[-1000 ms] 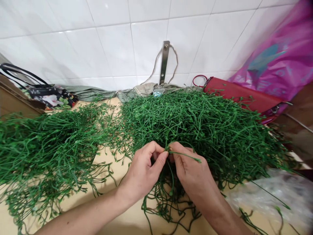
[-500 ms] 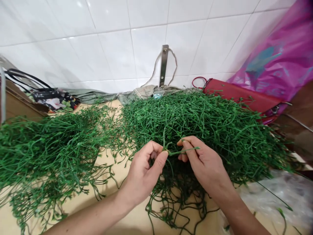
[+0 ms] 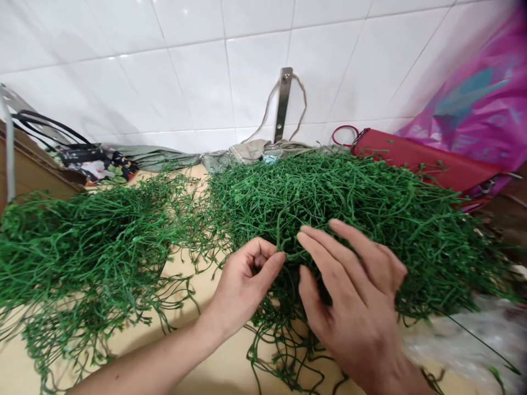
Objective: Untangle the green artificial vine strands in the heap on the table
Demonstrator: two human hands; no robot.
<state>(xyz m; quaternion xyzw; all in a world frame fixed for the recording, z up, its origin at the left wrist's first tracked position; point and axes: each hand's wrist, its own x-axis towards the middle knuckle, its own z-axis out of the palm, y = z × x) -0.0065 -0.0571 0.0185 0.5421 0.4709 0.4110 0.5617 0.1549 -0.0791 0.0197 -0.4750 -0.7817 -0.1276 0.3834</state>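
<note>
Between its thumb and forefinger my left hand (image 3: 249,285) pinches a green stem (image 3: 279,229) that branches at the fingertips. My right hand (image 3: 354,299) is just to the right, palm down, with its fingers apart and nothing seen between them; it hides part of the greenery behind. A large heap of thin green stems (image 3: 370,206) lies behind and under both hands. To the left is a second pile of green stems (image 3: 82,241), with loose strands reaching toward the middle.
A red bag (image 3: 424,159) and a pink plastic bag (image 3: 481,109) are at the back right. Clear plastic (image 3: 465,340) lies front right. A floral bag (image 3: 96,164) and cardboard box (image 3: 37,170) stand left. A metal bracket (image 3: 283,104) is on the tiled wall.
My right hand has let go of the stem's side branch, and its fingers have spread. My left hand keeps its pinch in nearly the same place. The view has shifted slightly.
</note>
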